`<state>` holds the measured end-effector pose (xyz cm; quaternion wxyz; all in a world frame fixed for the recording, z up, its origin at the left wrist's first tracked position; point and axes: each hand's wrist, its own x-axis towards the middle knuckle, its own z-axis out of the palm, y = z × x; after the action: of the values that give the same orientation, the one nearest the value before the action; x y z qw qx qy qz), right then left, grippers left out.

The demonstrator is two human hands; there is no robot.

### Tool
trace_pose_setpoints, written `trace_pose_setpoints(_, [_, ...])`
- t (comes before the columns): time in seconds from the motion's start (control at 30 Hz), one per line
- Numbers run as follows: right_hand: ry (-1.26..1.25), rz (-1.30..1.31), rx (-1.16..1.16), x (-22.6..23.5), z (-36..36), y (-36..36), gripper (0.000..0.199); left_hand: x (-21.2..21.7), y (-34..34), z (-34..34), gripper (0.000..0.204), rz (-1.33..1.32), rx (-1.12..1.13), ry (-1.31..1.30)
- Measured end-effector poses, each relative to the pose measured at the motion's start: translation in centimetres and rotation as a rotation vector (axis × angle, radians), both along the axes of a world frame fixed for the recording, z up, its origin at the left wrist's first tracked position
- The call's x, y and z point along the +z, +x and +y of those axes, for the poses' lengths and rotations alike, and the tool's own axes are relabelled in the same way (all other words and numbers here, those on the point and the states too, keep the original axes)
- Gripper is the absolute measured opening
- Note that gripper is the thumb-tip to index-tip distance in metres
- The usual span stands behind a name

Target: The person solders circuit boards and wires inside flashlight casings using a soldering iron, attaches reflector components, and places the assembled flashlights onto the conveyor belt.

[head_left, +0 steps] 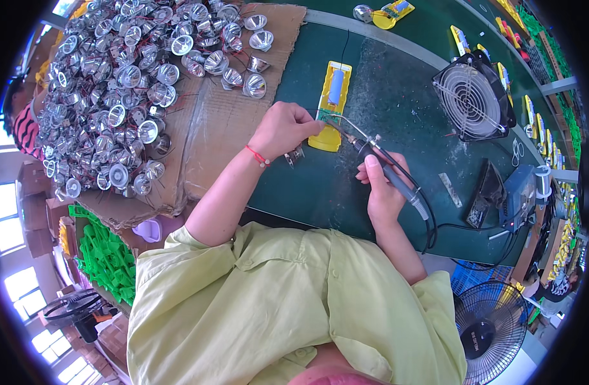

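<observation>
My right hand [382, 186] grips a soldering iron [397, 179] with a thin metal feed tube beside its tip. The tip reaches a small green circuit board [328, 117] in a yellow plastic housing [324, 139]. A blue cylindrical battery [336, 86] lies in the upper part of that housing. From the left, my left hand [285, 130] pinches at the board's edge, its fingertips closed on something too small to make out. Partly hidden below that hand is a small metallic part [295, 156] on the green tabletop.
Heaped silvery lamp reflectors [124, 90] cover the cardboard [220, 128] at left. A square fan [472, 96] and a soldering station [520, 192] stand at right, with a metal strip [450, 190] nearby. More yellow housings [394, 13] sit beyond the curved rail. Green parts [105, 253] fill a box at lower left.
</observation>
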<state>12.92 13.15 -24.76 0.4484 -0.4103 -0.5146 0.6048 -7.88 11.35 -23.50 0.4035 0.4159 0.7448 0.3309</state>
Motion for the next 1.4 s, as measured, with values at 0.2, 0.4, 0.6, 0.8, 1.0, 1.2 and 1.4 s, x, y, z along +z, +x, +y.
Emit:
trace_pose_setpoints(0.2, [-0.001,0.000,0.013,-0.4,0.3,0.0,0.021,-0.1,-0.2,0.0,0.027,-0.060,-0.014,-0.009])
trace_pose_setpoints(0.4, [-0.008,-0.004,-0.028,-0.3,0.1,0.0,0.020,-0.4,-0.7,0.3,0.030,-0.064,-0.035,-0.013])
trace_pose_setpoints(0.6, [0.015,0.009,-0.043,-0.2,0.1,0.3,0.022,-0.7,-0.8,0.3,0.029,-0.070,-0.027,-0.003])
trace_pose_setpoints(0.8, [0.052,0.012,-0.023,-0.1,0.0,0.5,0.022,-0.4,-0.7,0.3,0.029,-0.061,-0.011,-0.017])
trace_pose_setpoints(1.0, [0.007,-0.029,0.008,-0.2,0.1,0.0,0.021,-0.5,-0.7,0.4,0.029,-0.078,-0.020,-0.024])
trace_pose_setpoints(1.2, [0.016,-0.003,-0.018,-0.5,0.0,0.0,0.020,-0.7,-0.8,0.4,0.028,-0.094,-0.020,-0.028])
trace_pose_setpoints(1.4, [0.049,0.027,-0.089,0.1,0.4,1.0,0.023,-0.6,-1.0,0.4,0.028,-0.102,-0.020,-0.037])
